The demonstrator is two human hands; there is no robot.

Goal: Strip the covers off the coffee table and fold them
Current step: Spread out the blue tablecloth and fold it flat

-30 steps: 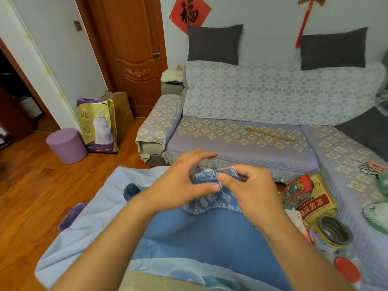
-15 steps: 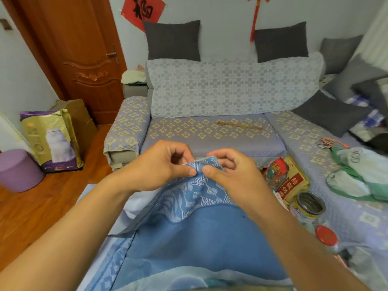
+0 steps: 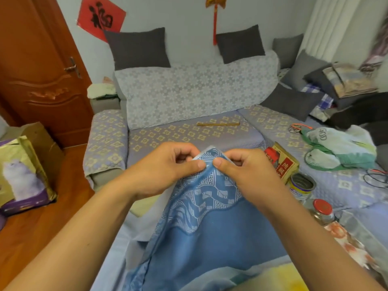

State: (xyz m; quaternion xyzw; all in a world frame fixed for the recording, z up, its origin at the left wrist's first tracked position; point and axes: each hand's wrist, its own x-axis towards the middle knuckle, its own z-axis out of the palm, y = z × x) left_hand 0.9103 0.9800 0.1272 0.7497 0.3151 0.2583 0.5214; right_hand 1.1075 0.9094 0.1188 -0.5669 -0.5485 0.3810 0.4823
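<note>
A blue cover (image 3: pixel 210 234) with a white geometric border hangs from both my hands in front of me. My left hand (image 3: pixel 165 166) pinches its top corner between thumb and curled fingers. My right hand (image 3: pixel 241 171) pinches the same corner right beside it, thumbs almost touching. The cloth drapes down toward me over a pale blue cover (image 3: pixel 117 248) that lies on the coffee table; a bare strip of the yellowish table top (image 3: pixel 142 206) shows under the lifted cloth.
A sofa (image 3: pixel 189 133) with a patterned throw stands just behind the table. A red-and-brown box (image 3: pixel 281 162), an open tin (image 3: pixel 302 183) and a red-lidded jar (image 3: pixel 322 211) sit at the right. A cat-food bag (image 3: pixel 21 175) stands on the wooden floor at left.
Both hands have lifted the blue cover's corner higher and drawn it toward me, so more patterned border hangs free. The view has swung to the right.
</note>
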